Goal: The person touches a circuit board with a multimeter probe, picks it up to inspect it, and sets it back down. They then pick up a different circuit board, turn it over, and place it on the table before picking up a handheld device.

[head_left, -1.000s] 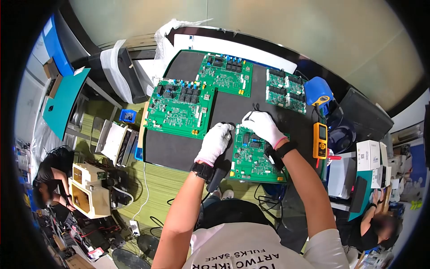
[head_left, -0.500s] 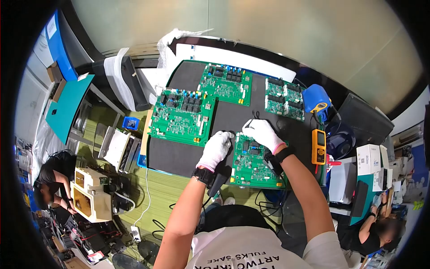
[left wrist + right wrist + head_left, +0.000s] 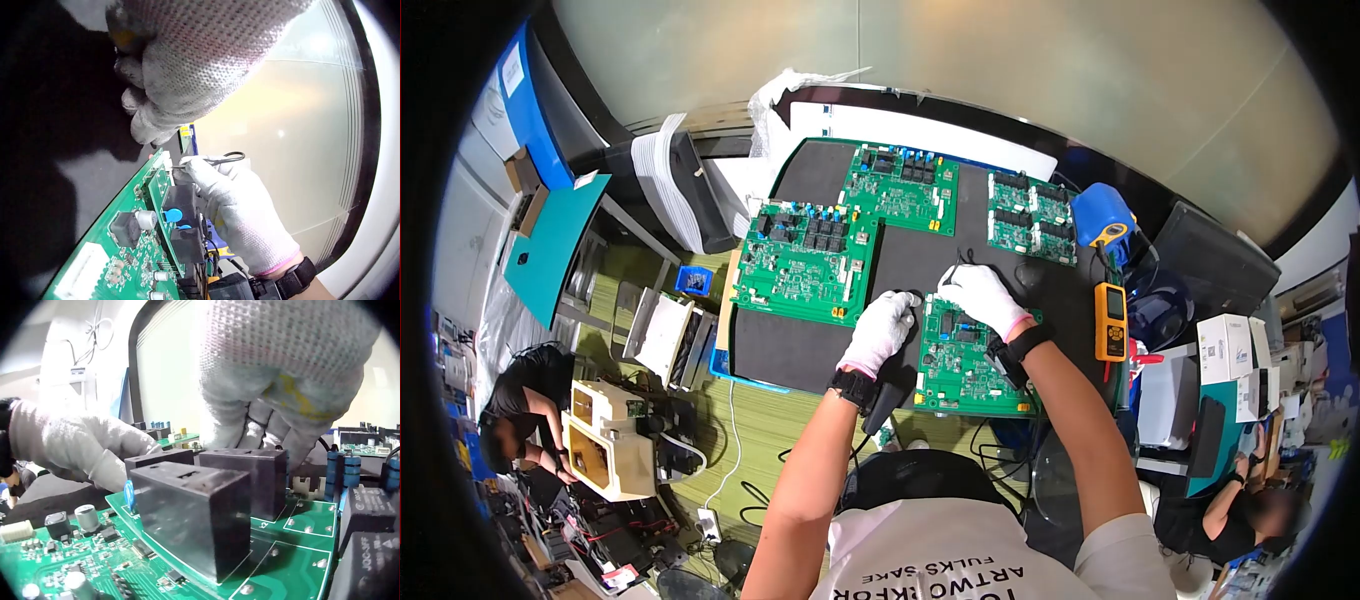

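Note:
White-gloved hands meet at the upper left corner of the nearest green circuit board (image 3: 960, 365). My right hand (image 3: 985, 297) pinches a thin tool with dark looped handles (image 3: 234, 156); its thin end lies at a white connector (image 3: 166, 164) on the board's edge. Bent fingers of my left hand (image 3: 880, 332) are beside that corner, over the dark mat; whether they hold something small is hidden. In the right wrist view, black block components (image 3: 194, 519) stand on the board between the camera and my left hand (image 3: 81, 440).
Two large green boards (image 3: 800, 265) (image 3: 900, 190) lie left and behind. Several small joined boards (image 3: 1032, 218), a blue device (image 3: 1103, 215) and a yellow meter (image 3: 1111, 322) are at the right. One person (image 3: 525, 410) is at far left, another (image 3: 1245, 525) at far right.
The head view has shifted, so the table appears slightly lower than a second ago. Both hands stay at the same board corner with little visible movement.

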{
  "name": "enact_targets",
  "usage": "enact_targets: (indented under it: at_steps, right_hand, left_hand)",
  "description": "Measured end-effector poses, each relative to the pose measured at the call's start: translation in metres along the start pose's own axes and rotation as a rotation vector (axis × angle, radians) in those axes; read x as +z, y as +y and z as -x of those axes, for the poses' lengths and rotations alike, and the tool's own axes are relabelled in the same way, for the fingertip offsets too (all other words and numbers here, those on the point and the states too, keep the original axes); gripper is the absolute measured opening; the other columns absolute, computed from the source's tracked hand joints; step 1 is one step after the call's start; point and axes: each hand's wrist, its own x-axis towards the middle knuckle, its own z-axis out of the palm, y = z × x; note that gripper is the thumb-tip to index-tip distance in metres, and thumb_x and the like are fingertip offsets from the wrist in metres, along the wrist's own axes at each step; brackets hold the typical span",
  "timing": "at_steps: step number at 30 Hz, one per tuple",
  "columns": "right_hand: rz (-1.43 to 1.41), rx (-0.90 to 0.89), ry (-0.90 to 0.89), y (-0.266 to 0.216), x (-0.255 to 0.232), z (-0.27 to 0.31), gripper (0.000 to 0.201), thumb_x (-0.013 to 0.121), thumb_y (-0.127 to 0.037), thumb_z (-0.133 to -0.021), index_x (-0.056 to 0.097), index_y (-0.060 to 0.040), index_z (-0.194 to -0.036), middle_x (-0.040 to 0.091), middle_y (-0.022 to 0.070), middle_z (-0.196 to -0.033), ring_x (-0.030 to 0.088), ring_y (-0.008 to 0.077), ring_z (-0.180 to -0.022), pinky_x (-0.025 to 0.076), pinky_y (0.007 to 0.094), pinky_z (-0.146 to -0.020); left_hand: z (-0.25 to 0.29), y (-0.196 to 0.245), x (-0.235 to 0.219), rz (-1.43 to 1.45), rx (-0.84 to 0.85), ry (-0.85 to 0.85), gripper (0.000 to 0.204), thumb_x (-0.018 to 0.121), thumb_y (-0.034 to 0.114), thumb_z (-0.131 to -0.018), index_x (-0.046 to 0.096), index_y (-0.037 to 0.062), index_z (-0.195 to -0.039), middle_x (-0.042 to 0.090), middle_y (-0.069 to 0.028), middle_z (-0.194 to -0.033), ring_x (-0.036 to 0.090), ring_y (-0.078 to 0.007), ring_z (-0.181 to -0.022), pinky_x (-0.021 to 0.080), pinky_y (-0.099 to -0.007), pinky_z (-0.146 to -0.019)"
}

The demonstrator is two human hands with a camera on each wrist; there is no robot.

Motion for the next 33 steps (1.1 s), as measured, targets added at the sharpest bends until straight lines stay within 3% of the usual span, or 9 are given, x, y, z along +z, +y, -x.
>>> enact_targets:
  at_steps: [4,12,13,14,17,23,26,30,33]
  right_hand:
    - [0.054,-0.135,-0.013,-0.003,-0.003,0.001,0.021,0.055,-0.022,-0.081,0.067,-0.0044,-0.081,0.065,0.0156,-0.08,0.062,0.0325,-0.078,0.049,0.0394,-0.073]
    - [0.112,-0.103,0.001,0.011,0.009,-0.003,0.022,0.055,-0.023,-0.081,0.066,-0.0032,-0.08,0.065,0.0158,-0.081,0.062,0.0321,-0.08,0.049,0.04,-0.076]
    - [0.196,-0.191,-0.041,0.007,0.003,-0.001,0.022,0.055,-0.023,-0.081,0.066,-0.0036,-0.08,0.065,0.0159,-0.082,0.063,0.0319,-0.081,0.049,0.0398,-0.077]
    - [0.101,-0.051,-0.047,0.0,0.0,-0.001,0.021,0.056,-0.023,-0.081,0.066,-0.0036,-0.08,0.065,0.0159,-0.083,0.063,0.0318,-0.082,0.049,0.0395,-0.077]
    - [0.062,0.008,-0.036,-0.005,0.0,-0.001,0.02,0.056,-0.021,-0.081,0.066,-0.0042,-0.081,0.065,0.0161,-0.084,0.063,0.0317,-0.083,0.049,0.0394,-0.078]
    - [0.204,-0.175,-0.041,0.006,0.006,-0.002,0.02,0.056,-0.02,-0.079,0.067,-0.0037,-0.081,0.064,0.0156,-0.083,0.062,0.0319,-0.083,0.049,0.0391,-0.077]
    - [0.319,-0.188,-0.064,0.002,0.003,-0.001,0.018,0.057,-0.019,-0.081,0.067,-0.0042,-0.083,0.065,0.0113,-0.083,0.063,0.0268,-0.081,0.049,0.0342,-0.077]
    - [0.205,-0.045,-0.063,-0.011,-0.001,-0.002,0.019,0.056,-0.019,-0.081,0.066,-0.0031,-0.082,0.065,0.0128,-0.083,0.063,0.0289,-0.081,0.049,0.0347,-0.077]
    - [0.28,-0.102,-0.062,-0.003,0.004,-0.004,0.021,0.057,-0.021,-0.08,0.066,-0.0021,-0.082,0.065,0.0144,-0.083,0.062,0.0309,-0.082,0.049,0.0362,-0.077]
  left_hand:
    - [-0.002,-0.003,0.0,-0.048,0.061,0.012,0.029,0.062,-0.002,-0.072,0.062,0.0053,-0.1,0.06,-0.0138,-0.084,0.058,-0.0309,-0.079,0.048,-0.035,-0.073]
    - [-0.002,-0.003,0.002,0.008,0.04,0.036,0.024,0.06,0.0,-0.073,0.064,0.0046,-0.096,0.061,-0.0148,-0.084,0.059,-0.0323,-0.082,0.048,-0.0361,-0.075]
    - [-0.004,-0.004,0.001,-0.031,0.128,0.057,0.025,0.059,-0.001,-0.073,0.064,0.0068,-0.096,0.061,-0.0146,-0.086,0.059,-0.0333,-0.082,0.049,-0.0368,-0.074]
    - [-0.003,-0.004,0.0,-0.049,0.081,0.016,0.025,0.059,-0.001,-0.073,0.064,0.0068,-0.097,0.061,-0.0142,-0.086,0.06,-0.033,-0.082,0.049,-0.0367,-0.075]
    - [-0.002,-0.003,-0.002,0.009,0.051,-0.012,0.025,0.059,0.0,-0.073,0.063,0.0068,-0.097,0.06,-0.0132,-0.086,0.06,-0.0323,-0.082,0.049,-0.0359,-0.075]
    - [-0.004,-0.006,0.002,-0.019,0.074,0.004,0.023,0.059,-0.001,-0.073,0.062,0.0057,-0.095,0.06,-0.0147,-0.085,0.06,-0.0332,-0.081,0.048,-0.0365,-0.074]
    - [-0.005,-0.006,0.001,-0.051,0.091,-0.002,0.025,0.059,-0.002,-0.073,0.062,0.0055,-0.096,0.06,-0.0152,-0.085,0.06,-0.0324,-0.079,0.048,-0.0359,-0.073]
    - [-0.005,-0.003,-0.001,-0.019,0.078,-0.012,0.026,0.059,-0.003,-0.072,0.062,0.0053,-0.096,0.06,-0.0149,-0.085,0.06,-0.0309,-0.077,0.048,-0.0349,-0.072]
    - [-0.004,0.001,-0.002,0.018,-0.034,-0.072,0.026,0.059,-0.004,-0.072,0.062,0.0053,-0.096,0.06,-0.0149,-0.085,0.06,-0.0309,-0.077,0.048,-0.0343,-0.071]
